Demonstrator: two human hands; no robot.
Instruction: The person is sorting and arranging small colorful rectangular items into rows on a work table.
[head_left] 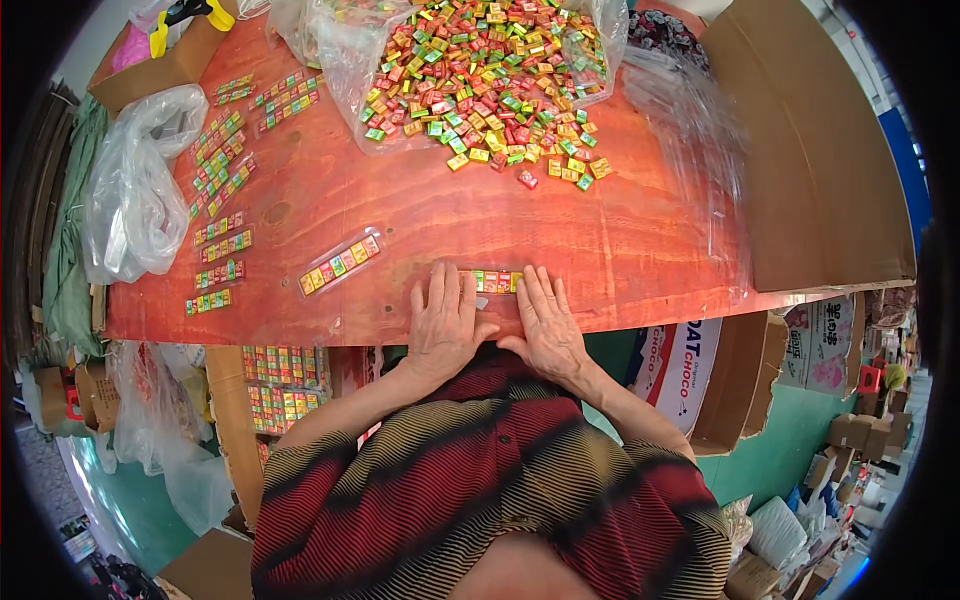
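Both my hands lie at the near edge of the red wooden table, palms down. Between them a row of small red, yellow and green wrapped pieces [496, 281], like candies, runs from left to right. My left hand [442, 318] has its fingers stretched out flat over the row's left end. On the right end rest the outstretched fingers of my right hand [547, 325]. The thumbs point toward each other just below the row. The covered ends of the row are hidden. To the left lies a filled clear pack [341, 263], tilted, holding a similar row.
A big heap of loose pieces [490, 75] spills from a clear plastic bag at the back. Several filled packs [222, 246] line the left side, beside a crumpled plastic bag [145, 180]. Clear plastic sleeves [700, 150] and a tall cardboard panel [810, 140] stand right.
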